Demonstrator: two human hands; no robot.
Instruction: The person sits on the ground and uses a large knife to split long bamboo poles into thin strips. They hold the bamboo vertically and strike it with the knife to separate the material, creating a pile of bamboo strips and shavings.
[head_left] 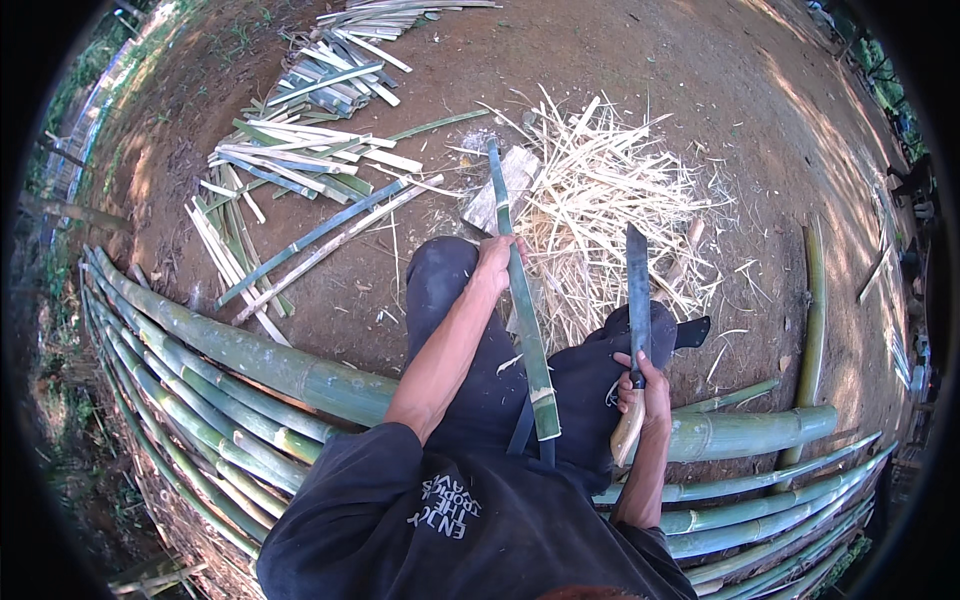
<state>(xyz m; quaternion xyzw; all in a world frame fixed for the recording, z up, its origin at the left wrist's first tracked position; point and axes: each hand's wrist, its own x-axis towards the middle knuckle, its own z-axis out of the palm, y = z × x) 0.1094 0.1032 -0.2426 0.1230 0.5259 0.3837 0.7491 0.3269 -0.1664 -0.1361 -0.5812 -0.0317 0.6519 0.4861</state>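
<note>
My left hand (497,262) is closed around a long green bamboo strip (527,320). The strip runs from near a wooden block (503,192) back over my lap, with a pale patch showing close to its near end. In my right hand (650,390) is a machete (638,285), its dark blade pointing up and away over my right knee. Its pale wooden handle (628,428) sticks out below the fist. The blade is apart from the strip. Beyond my knees spreads a heap of pale bamboo shavings (610,200).
Thick green bamboo poles (300,380) lie behind and beside me on the left, with more poles (770,520) on the right. Split bamboo strips (310,155) are piled at the far left. One upright-lying pole (813,320) rests on the dirt ground (750,130) at right.
</note>
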